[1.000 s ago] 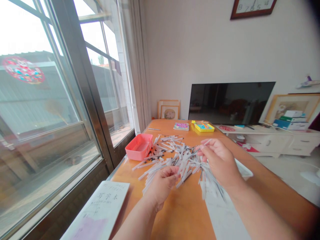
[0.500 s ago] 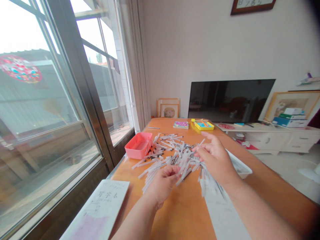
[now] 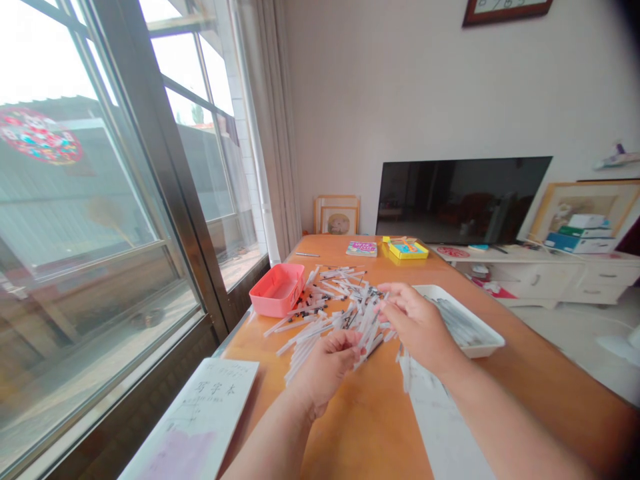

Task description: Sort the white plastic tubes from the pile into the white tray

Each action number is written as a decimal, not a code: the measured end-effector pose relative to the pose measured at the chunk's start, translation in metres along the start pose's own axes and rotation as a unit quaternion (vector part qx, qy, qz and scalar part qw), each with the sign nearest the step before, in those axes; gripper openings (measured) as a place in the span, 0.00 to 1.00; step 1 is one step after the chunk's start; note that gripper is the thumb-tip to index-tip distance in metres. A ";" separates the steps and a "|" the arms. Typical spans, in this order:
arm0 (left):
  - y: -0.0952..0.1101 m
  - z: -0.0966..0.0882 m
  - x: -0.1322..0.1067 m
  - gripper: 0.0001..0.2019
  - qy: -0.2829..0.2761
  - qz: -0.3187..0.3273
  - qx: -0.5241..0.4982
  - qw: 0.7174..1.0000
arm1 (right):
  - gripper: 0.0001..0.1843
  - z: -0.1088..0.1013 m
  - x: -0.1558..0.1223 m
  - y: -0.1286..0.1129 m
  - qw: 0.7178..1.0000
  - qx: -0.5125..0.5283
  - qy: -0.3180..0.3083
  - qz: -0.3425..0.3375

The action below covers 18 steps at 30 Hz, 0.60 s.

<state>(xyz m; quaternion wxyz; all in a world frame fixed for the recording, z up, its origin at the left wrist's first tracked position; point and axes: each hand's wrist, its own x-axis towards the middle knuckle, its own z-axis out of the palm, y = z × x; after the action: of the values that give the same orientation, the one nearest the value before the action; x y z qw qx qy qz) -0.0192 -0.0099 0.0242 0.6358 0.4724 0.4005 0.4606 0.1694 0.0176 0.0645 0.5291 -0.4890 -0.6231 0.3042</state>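
Observation:
A loose heap of translucent white pens with dark tips is spread over the wooden table. My left hand is at the near edge of the heap, thumb and fingers pinched on what looks like one translucent pen. Over the heap's right side, my right hand has its thumb and fingertips drawn together; whatever is between them is too small to make out. Under my right forearm lies a sheet of white paper, with a few pens at its far end.
A pink box stands left of the heap, a white tray holding dark slender pieces on the right. A notebook lies near left. Farther back are a silver pen, a colourful booklet and a yellow box.
My right hand has moved left and down, its fingers now closer to the heap and to my left hand; more of the white tray shows. My left hand has barely moved.

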 end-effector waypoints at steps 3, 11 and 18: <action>0.001 -0.001 0.000 0.08 -0.009 0.001 -0.019 1.000 | 0.17 0.003 -0.001 0.005 0.999 -0.010 -0.037 0.032; -0.003 -0.005 0.004 0.08 -0.021 0.000 -0.021 1.000 | 0.19 -0.001 0.001 0.009 0.995 -0.031 -0.085 0.040; -0.002 -0.011 0.008 0.09 0.020 0.015 -0.013 1.000 | 0.19 -0.012 0.010 0.017 0.998 -0.034 -0.016 0.052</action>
<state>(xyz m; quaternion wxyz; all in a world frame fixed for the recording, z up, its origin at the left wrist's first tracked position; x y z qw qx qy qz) -0.0272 0.0003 0.0195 0.6269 0.4611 0.4000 0.4842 0.1862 0.0312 0.0557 0.4855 -0.5339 -0.6150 0.3179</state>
